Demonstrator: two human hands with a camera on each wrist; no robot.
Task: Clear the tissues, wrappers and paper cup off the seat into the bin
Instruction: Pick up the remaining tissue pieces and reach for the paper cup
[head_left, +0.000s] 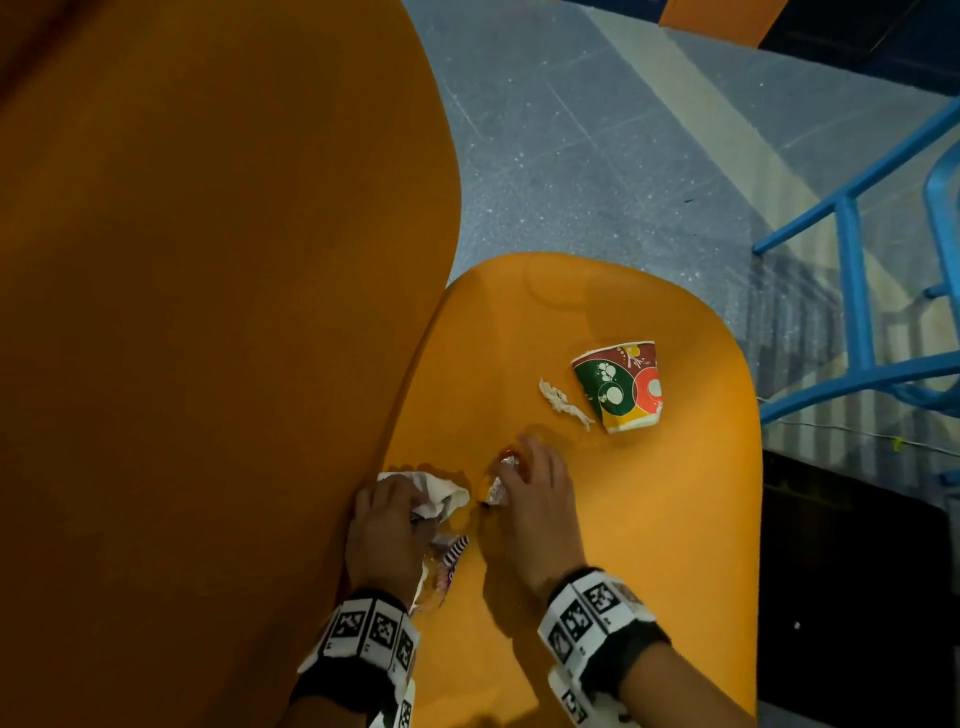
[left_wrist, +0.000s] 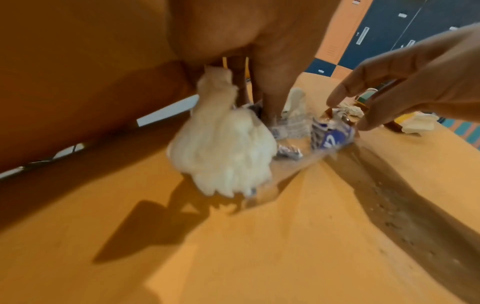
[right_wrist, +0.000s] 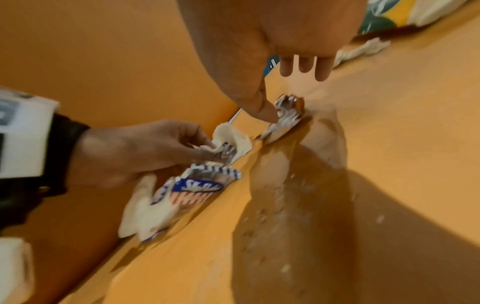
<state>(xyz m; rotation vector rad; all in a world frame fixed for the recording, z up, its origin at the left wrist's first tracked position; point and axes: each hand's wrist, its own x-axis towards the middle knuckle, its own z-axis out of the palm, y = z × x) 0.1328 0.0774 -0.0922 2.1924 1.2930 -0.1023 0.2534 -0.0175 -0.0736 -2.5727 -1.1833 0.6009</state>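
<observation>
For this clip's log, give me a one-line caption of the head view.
Left hand grips crumpled tissue while right hand reaches for foil wrapper; paper cup lies tipped on orange seat.

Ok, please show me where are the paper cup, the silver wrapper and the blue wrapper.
paper cup (head_left: 618, 385): head view, on its printed side wall.
silver wrapper (right_wrist: 284, 117): right wrist view, on its crumpled foil middle.
blue wrapper (right_wrist: 197, 186): right wrist view, on its blue printed band.

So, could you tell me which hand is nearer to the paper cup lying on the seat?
The right. The right hand is at a silver wrapper, just short of the paper cup. The left hand is farther back near the backrest, holding white tissue and a wrapper.
</observation>
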